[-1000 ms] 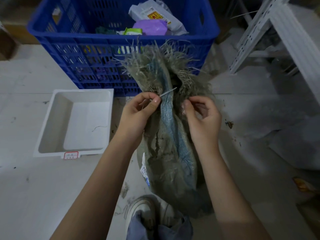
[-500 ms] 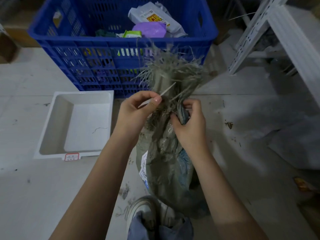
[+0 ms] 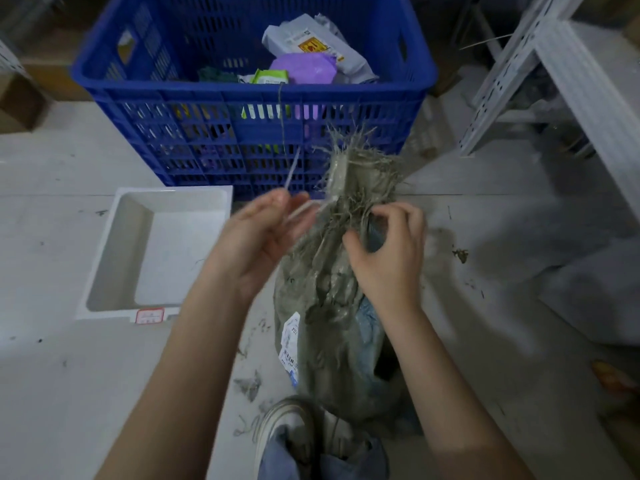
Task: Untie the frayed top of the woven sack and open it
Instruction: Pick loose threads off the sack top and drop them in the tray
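The woven sack is stood upright on the floor, just beyond a shoe at the near edge of the view and in front of a blue crate. Its frayed top is still gathered into a tight neck, so the mouth is judged not yet opened. A pale tie strand is seen running from the neck out to the left, blurred. The left hand is blurred too; its fingers are loosely curled around the strand, though the exact grip cannot be told. The right hand is closed on the neck of the sack just below the fringe, fingers wrapped over the bunched cloth.

The cloth is judged to be soft, crumpled and light, likely to slump if the neck is let go, and the loose fibres are expected to shed and snag. The neck is best kept pinched below the tie while the strand is drawn by its free end.

A white tray is set on the floor to the left of the sack; a white metal rack is placed at the far right.
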{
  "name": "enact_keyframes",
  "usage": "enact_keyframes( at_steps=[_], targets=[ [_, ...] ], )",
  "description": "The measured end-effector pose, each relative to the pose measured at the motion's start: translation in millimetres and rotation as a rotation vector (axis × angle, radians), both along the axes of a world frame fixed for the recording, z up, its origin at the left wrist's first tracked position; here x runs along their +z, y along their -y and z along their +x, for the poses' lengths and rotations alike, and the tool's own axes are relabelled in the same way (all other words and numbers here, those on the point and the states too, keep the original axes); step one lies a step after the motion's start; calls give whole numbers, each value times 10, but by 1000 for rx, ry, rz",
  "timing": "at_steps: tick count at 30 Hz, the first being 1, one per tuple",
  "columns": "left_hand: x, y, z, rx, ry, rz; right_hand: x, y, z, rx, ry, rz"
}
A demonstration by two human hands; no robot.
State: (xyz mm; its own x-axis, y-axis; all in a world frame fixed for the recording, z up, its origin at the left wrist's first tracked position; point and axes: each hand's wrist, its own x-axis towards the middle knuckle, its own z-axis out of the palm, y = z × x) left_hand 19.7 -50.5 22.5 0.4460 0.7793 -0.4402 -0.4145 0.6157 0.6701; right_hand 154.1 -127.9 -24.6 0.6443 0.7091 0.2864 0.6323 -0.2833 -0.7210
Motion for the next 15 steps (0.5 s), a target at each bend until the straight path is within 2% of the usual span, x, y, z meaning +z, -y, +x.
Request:
enact_keyframes(
  at_steps=[1, 4, 5, 8, 10, 15],
  targets=[
    [-71, 39, 63, 7, 38, -67, 25, -9, -12, 33, -111, 61],
    [-235, 89, 176, 20, 145, -223, 31, -117, -136, 124, -743, 27],
    [-276, 89, 189, 14, 151, -244, -18, -155, -183, 109, -817, 16],
    [-355, 84, 187, 25, 96, -268, -95, -212, -312, 44, -854, 35],
    [-375, 89, 153, 58, -12, -217, -113, -218, -358, 40, -856, 9],
    [-355, 5, -22, 96, -563, 125, -158, -413, -496, 152, -760, -136]
  ],
)
